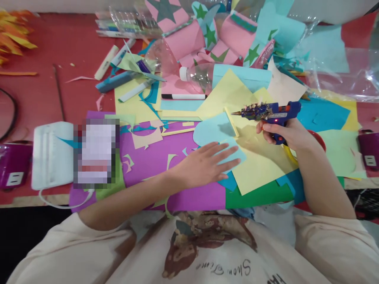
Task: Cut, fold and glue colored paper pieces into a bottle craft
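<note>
The left hand (211, 161) lies open, fingers spread, over light-blue paper (209, 130), while the right hand (286, 134) grips a blue glue gun (263, 112), its nozzle at a yellow strip (232, 124), contact unclear, with red tabletop (38, 94) opening leftward and "Show Time" lettering the shirt (225, 252) by the front edge.

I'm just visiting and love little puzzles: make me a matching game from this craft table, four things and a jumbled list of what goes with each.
Things:
1. glue gun
2. pale blue cut-out
3. plastic bottle
4. marker

Descriptions:
A. white, with a black end
B. partly covered by the left hand
C. clear, with a white cap
D. gripped in the right hand

Right pairs: 1-D, 2-B, 3-C, 4-A
</note>
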Demonstrator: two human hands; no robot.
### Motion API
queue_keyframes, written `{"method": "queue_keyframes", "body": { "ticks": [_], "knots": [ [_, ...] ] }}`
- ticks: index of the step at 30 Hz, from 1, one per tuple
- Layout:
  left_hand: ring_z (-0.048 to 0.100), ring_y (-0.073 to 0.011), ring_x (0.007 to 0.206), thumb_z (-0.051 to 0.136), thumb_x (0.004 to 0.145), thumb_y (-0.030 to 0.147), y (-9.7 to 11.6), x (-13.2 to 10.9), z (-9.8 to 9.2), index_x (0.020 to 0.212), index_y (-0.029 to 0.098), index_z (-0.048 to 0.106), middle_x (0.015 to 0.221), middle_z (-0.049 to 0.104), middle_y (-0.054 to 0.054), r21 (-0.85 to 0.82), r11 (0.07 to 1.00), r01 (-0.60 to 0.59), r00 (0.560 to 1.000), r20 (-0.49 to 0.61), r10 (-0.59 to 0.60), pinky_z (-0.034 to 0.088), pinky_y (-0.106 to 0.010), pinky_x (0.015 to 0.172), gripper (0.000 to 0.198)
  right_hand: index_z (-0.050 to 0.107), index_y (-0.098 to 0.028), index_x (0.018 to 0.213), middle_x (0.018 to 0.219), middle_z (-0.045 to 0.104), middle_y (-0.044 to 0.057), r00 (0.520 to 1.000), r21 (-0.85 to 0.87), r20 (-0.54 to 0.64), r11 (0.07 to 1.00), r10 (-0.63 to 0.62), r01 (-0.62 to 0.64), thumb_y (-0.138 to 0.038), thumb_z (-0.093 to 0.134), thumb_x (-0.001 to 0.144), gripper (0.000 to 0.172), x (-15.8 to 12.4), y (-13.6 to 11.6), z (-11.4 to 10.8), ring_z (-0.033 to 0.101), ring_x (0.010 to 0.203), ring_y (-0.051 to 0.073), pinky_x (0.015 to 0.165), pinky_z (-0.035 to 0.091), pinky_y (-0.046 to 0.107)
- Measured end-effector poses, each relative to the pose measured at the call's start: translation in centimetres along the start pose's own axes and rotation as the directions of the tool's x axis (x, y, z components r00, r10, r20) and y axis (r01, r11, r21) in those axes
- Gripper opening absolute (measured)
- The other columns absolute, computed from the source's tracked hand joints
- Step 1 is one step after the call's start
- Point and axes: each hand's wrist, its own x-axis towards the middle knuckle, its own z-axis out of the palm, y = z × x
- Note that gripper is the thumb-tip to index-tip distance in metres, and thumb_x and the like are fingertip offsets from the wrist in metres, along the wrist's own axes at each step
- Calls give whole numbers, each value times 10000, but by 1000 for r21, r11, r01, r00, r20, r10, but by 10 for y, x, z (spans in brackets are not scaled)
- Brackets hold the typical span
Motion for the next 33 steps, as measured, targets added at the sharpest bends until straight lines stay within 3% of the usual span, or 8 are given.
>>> {"method": "queue_keyframes", "body": {
  "ticks": [2,5,8,10,13,15,23,33],
  "knots": [
    [418,-232,1395,396,969,494,6,-1,4,1422,292,431,1518,423,-54,-5,1000,-26,993,111,27,352,-425,1147,497,626,-167,778,591,609,17,999,-48,10,998,30,-30,-361,685,805,205,0,-1,0,495,476,94,451,349,257],
    [385,-228,1418,361,988,470,-4,-7,5,1421,291,437,1529,401,-54,-36,998,-42,982,181,48,322,-430,1169,475,643,-165,779,541,590,13,996,-113,12,990,85,-83,-449,701,764,291,0,-5,1,488,463,98,426,323,251],
    [421,-231,1396,374,998,399,-25,-14,0,1352,263,529,1482,467,-83,-87,990,-114,982,143,126,331,-445,1168,410,643,-183,757,526,586,9,995,-170,9,981,97,-94,-529,722,717,357,0,-10,2,474,456,100,416,319,253],
    [512,-230,1323,391,996,360,-36,-16,-1,1258,229,612,1405,552,-106,-98,984,-151,986,56,157,397,-434,1129,366,627,-194,702,522,586,10,995,-199,2,975,104,-102,-534,725,722,355,0,-12,3,464,454,97,429,330,262],
    [631,-218,1175,432,983,283,-42,-16,1,1179,171,651,1287,645,-122,-103,986,-129,988,-99,119,517,-381,1015,315,611,-203,636,492,561,7,992,-226,12,967,123,-117,-513,725,743,347,0,-13,6,449,440,97,437,334,276],
    [650,-222,1143,457,972,271,-42,-14,3,1159,160,657,1234,679,-113,-117,987,-109,987,-130,93,543,-377,982,296,604,-207,619,471,544,4,991,-239,19,963,131,-123,-514,735,733,352,-1,-14,10,444,425,100,430,330,281],
    [560,-208,1276,377,958,110,-44,-16,5,1249,181,598,1333,616,-98,-193,975,-106,994,-49,99,455,-427,1102,372,495,-239,544,415,498,-16,986,-337,-41,926,164,-168,-527,816,627,439,0,-15,18,426,391,110,409,373,297],
    [509,-209,1327,372,945,87,-43,-16,4,1303,177,551,1394,564,-103,-164,981,-99,995,15,103,410,-421,1134,410,480,-247,506,403,487,-21,998,-337,-11,939,69,-69,-538,808,635,457,-1,-11,16,425,366,114,354,345,293]
  ]
}}
